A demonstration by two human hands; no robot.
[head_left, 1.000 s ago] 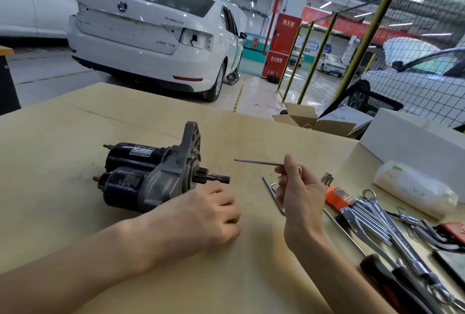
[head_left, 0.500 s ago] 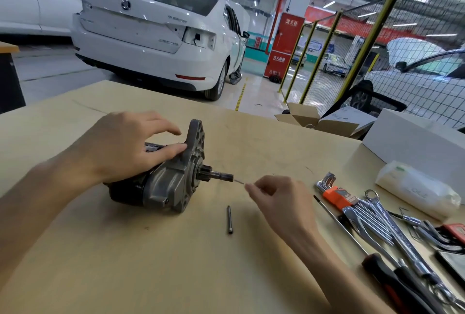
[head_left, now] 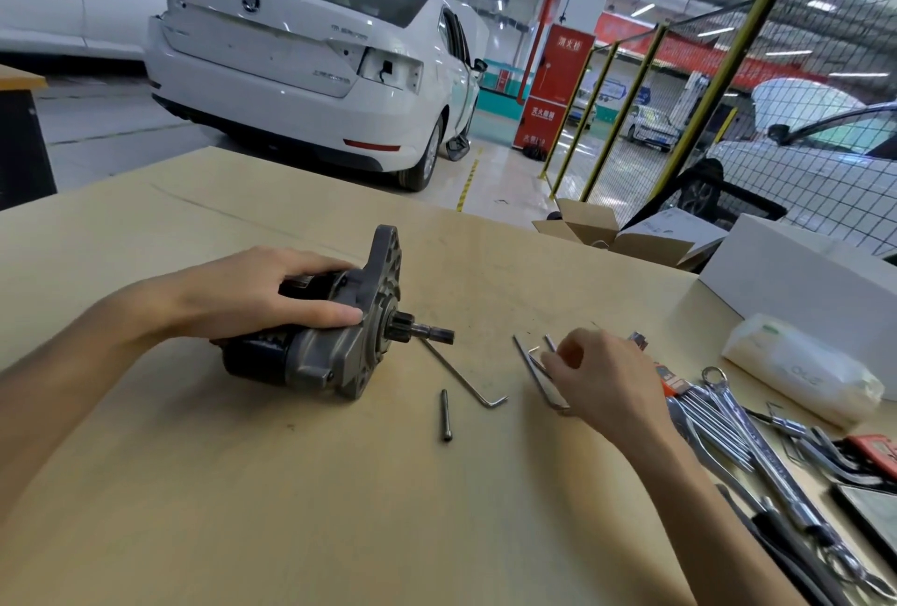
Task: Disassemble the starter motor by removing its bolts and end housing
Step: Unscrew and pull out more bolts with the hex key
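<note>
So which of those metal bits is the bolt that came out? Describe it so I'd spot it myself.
Start at the starter motor under the left hand on the table. Just in front of its shaft lies the bolt, alone, pointing toward you. Unlike the hex key beside it, it is short, dark and straight, with no bent end.

A white car stands beyond the table, with a white box and wrenches at right.
</note>
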